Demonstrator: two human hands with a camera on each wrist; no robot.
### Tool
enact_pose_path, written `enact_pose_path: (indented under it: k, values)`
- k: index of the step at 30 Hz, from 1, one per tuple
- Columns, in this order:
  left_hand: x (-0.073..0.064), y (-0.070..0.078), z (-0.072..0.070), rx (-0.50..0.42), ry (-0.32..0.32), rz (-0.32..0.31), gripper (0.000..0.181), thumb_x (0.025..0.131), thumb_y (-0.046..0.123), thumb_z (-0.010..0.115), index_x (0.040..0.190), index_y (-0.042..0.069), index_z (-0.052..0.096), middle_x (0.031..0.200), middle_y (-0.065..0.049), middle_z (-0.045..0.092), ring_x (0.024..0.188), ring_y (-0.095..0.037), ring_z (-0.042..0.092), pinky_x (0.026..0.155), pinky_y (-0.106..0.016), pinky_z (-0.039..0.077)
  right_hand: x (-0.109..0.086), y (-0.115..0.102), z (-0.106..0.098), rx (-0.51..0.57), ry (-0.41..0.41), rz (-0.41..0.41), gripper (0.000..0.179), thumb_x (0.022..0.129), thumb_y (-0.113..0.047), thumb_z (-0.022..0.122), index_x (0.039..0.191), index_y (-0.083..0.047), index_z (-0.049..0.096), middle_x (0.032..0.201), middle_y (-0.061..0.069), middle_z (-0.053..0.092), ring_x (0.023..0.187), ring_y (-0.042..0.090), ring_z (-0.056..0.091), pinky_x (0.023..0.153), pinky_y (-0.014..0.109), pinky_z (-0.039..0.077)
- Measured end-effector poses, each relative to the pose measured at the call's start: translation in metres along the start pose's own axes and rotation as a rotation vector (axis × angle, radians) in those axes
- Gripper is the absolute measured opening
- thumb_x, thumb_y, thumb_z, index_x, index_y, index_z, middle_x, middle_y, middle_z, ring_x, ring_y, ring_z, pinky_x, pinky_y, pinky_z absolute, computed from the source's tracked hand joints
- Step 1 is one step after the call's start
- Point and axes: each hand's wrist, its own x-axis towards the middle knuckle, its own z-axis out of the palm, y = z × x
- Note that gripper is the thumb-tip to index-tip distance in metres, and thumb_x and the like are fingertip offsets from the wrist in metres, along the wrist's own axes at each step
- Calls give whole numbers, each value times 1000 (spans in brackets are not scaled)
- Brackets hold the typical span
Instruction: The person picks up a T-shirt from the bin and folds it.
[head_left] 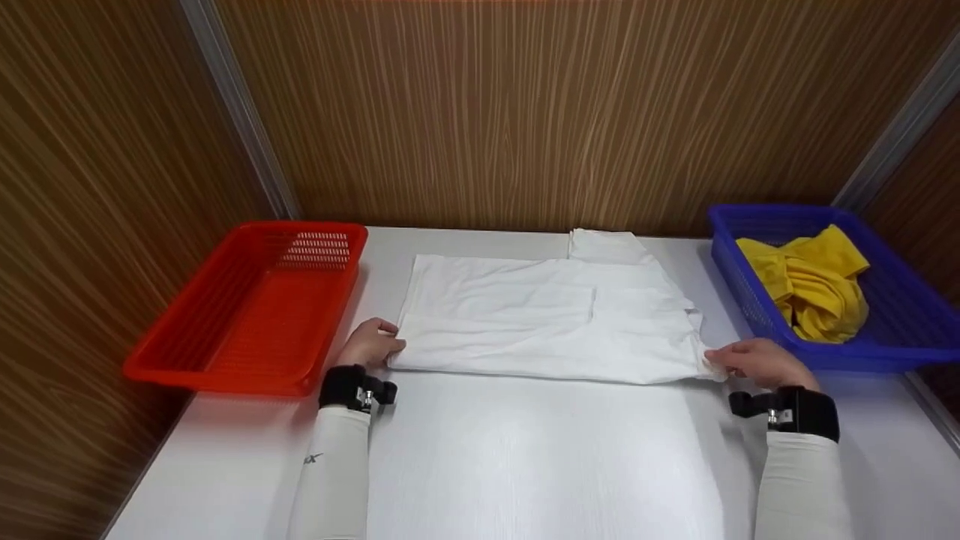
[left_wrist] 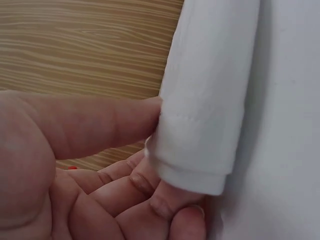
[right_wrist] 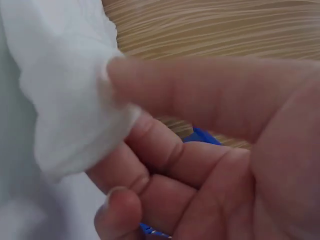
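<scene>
A white T-shirt (head_left: 510,300) lies folded lengthwise on the white table, one sleeve (head_left: 607,246) sticking out at its far side. At the near left corner, my left hand (head_left: 371,343) pinches the stitched hem (left_wrist: 195,145), thumb on top and fingers beneath. My right hand (head_left: 765,361) grips the near right corner. In the right wrist view, the bunched white cloth (right_wrist: 75,110) sits between thumb and fingers. Between the two hands the near edge runs nearly straight, with slight wrinkles across the upper layer.
A red plastic basket (head_left: 330,341) stands at the left with nothing in it. At the right is a blue basket (head_left: 750,300) holding a crumpled yellow garment (head_left: 817,289). Wood-grain panels (head_left: 480,112) close off the back and sides of the table (head_left: 540,457).
</scene>
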Motion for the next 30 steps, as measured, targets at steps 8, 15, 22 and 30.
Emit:
enact_pose_path:
  k: [8,15,22,30]
  values:
    - [0,-4,1,2,43,12,35,95,14,68,124,-3,60,131,-26,65,103,-30,62,83,-33,52,2,4,1,-69,-19,-5,52,103,-39,59,111,11,69,83,-1,72,81,15,61,74,31,49]
    - [0,-5,2,65,53,20,32,92,15,71,118,-2,63,117,-23,67,93,-28,60,78,-31,50,6,6,6,-99,-12,41,44,95,-37,71,93,7,73,77,2,68,76,19,60,69,32,50]
    - [-4,3,6,163,148,70,33,92,14,68,120,-3,62,119,-24,68,98,-34,63,87,-44,53,3,1,5,-157,88,10,57,96,-39,68,114,15,62,104,28,68,94,34,63,74,37,51]
    - [-4,23,23,32,199,315,22,98,9,62,118,2,69,100,-15,68,94,-29,61,83,-39,50,12,-35,35,-78,384,-212,48,106,-31,55,134,8,56,132,35,57,117,49,56,93,57,48]
